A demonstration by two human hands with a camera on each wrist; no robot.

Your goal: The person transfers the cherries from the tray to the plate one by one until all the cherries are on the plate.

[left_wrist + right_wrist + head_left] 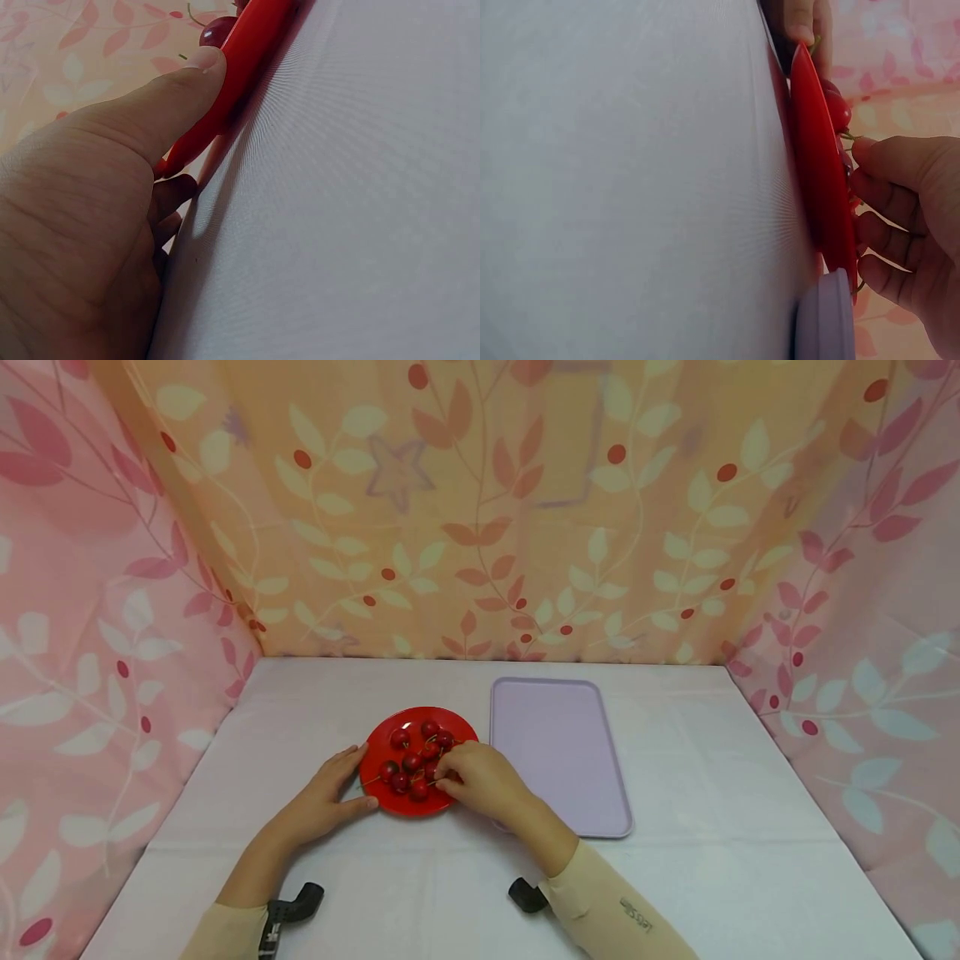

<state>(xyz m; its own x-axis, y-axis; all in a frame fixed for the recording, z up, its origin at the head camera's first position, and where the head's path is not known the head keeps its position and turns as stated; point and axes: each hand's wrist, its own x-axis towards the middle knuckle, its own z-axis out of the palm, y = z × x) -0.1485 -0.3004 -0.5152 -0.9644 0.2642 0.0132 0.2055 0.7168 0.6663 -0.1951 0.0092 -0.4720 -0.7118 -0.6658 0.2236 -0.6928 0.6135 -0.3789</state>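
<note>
A red plate (386, 735) holds several dark red cherries (400, 739), some with green stems. At its left edge my left hand (318, 802) touches the rim, thumb near the front and the other fingers spread along the side. The left wrist view has the thumb (169, 105) straight against the red rim, close to one cherry (217, 31). Over the plate's right side, my right hand (483, 777) pinches a cherry's green stem (847, 136) between thumb and forefinger. That cherry (838, 111) is still among the others, low over the plate.
A pale purple rectangular tray (558, 752) lies just right of the plate, partly under my right forearm. White cloth (420, 893) covers the table. Patterned curtains (480, 510) stand at the back and both sides. Dark wrist mounts (300, 903) sit on both forearms.
</note>
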